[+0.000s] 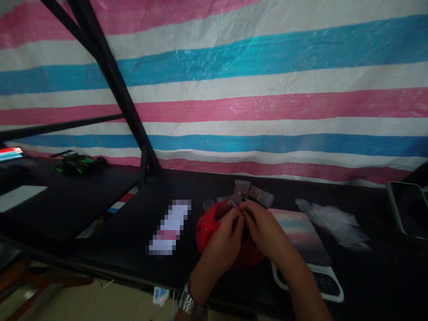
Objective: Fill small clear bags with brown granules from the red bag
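My left hand (pixel 224 236) and my right hand (pixel 264 229) meet fingertip to fingertip over a red bag (pixel 207 229) lying on the black table (pixel 133 232). The fingers of both hands are pinched together on something small between them; what it is stays hidden. A metal watch (pixel 191 305) sits on my left wrist. Just behind the hands lie small clear packets (pixel 249 192) with small dark pieces inside.
A pastel pad (pixel 302 236) on a white-edged device lies right of the hands, crumpled clear plastic bags (pixel 336 223) beyond it. A small clear cup (pixel 207 204), a blurred-out card (pixel 170 228), a tablet (pixel 406 207) far right, a green-black toy (pixel 78 162) far left, black frame struts (pixel 110 76).
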`<state>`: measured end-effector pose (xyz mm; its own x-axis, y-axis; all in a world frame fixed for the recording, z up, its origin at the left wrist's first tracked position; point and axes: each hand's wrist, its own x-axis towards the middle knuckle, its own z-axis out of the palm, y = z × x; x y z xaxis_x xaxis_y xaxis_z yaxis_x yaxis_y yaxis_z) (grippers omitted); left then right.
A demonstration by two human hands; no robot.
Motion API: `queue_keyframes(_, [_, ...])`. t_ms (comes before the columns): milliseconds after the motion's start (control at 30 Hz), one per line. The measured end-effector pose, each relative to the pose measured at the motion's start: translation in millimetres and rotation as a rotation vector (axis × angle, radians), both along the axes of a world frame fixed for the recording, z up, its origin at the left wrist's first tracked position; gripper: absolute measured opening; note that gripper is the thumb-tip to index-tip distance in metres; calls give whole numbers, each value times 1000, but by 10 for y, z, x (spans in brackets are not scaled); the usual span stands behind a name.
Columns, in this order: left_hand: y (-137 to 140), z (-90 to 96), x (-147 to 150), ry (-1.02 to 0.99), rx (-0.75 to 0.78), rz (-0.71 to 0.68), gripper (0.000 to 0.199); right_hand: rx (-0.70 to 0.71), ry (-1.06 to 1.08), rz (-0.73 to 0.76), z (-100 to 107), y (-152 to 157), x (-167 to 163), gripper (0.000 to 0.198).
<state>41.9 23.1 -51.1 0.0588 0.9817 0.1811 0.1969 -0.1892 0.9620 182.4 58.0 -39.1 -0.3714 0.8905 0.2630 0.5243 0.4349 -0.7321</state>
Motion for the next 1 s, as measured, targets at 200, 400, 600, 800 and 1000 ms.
queue_keyframes(200, [-23,101,-24,-21,26,1,23,70,110,-27,127,-46,72,19])
queue_keyframes(400, [-92,255,-76,-62,8,55,25,-104,191,28,378,-221,109,18])
queue_keyframes(600, [-104,239,-123,-124,23,-19,24,-183,208,72,421,-305,91,16])
queue_keyframes(800, [-132,234,-131,-262,-52,-79,26,-207,193,79,354,-308,119,8])
queue_keyframes(1000, [-105,198,-157,-289,-35,-65,38,-226,121,116,438,-343,88,15])
